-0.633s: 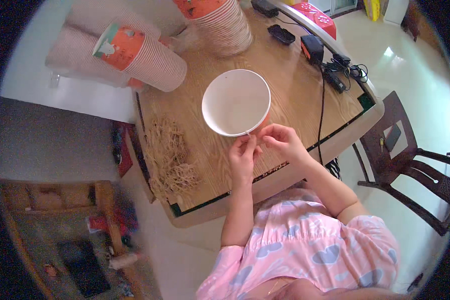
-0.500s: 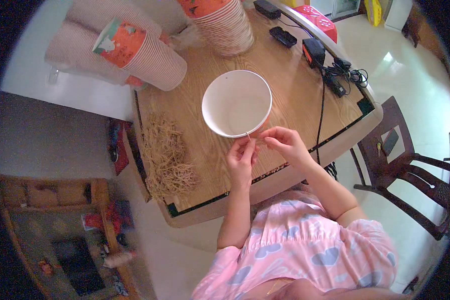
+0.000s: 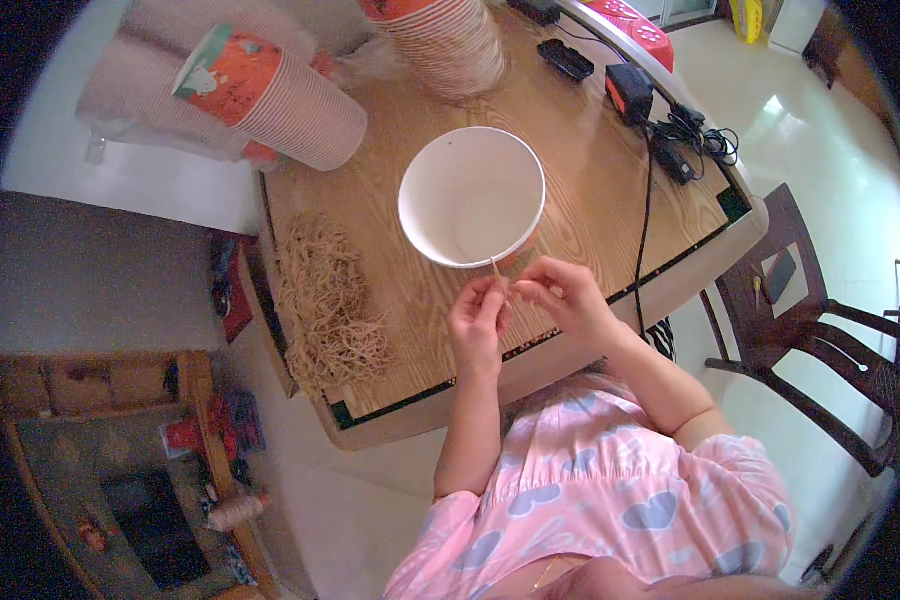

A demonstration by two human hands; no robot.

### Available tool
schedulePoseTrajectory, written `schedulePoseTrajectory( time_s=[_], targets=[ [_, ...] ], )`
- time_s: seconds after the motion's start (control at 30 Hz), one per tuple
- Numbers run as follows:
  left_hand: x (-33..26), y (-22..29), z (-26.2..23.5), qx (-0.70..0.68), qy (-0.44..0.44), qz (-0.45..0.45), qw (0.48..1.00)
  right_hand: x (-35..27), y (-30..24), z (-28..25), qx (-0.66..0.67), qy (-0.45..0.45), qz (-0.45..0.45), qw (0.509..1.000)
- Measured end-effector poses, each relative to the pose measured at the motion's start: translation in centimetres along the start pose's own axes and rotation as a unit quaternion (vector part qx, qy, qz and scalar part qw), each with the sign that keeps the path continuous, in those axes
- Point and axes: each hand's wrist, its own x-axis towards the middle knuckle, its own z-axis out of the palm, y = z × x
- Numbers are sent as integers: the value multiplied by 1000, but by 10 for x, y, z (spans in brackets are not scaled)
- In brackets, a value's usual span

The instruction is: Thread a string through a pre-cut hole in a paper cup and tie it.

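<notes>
My left hand (image 3: 482,308) is closed in a pinch on a thin pale root-like strand (image 3: 495,266), whose tip sticks up in front of the bucket's rim. Close beside it, my right hand (image 3: 562,297) has thumb and fingers pressed together near the left fingertips; what lies between them is too small to make out. Just beyond both hands stands a large paper bucket (image 3: 470,200), white inside with some orange on its outer wall, and no contents show in it. To the left lies a tangled heap of thin tan, dried root-like strands (image 3: 335,310).
Stacked orange-and-white paper buckets (image 3: 290,105) lie at the far left, some in clear wrap, and another stack (image 3: 450,45) stands behind. Black adapters and cables (image 3: 675,150) occupy the wooden table's (image 3: 420,340) right side. A dark chair (image 3: 770,280) stands at right.
The view has shifted slightly. Both hands remain together in front of the bucket, with the right fingertips a little nearer the left ones, and the strand's tip still shows.
</notes>
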Motion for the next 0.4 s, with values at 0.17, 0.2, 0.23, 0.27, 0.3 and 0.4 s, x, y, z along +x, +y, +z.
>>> schedulePoseTrajectory(
  time_s=[0.17, 0.2, 0.23, 0.27, 0.3, 0.4],
  targets=[
    [8, 3, -9, -152, -87, -68, 982, -1, -15, 2, 17, -25, 43, 999],
    [9, 4, -10, -194, -122, -89, 969, -1, -16, 2, 33, -31, 65, 997],
    [9, 4, -10, -193, -122, -90, 969, -1, -15, 3, 33, -30, 65, 997],
    [10, 4, -11, -201, -123, -114, 965, 0, -13, 4, 74, -30, 55, 995],
    [10, 4, -12, -208, -123, -138, 960, 1, -10, 5, 114, -29, 45, 992],
    [12, 0, -16, -215, -155, -136, 955, 3, -7, 4, 192, -71, 64, 977]
  ],
)
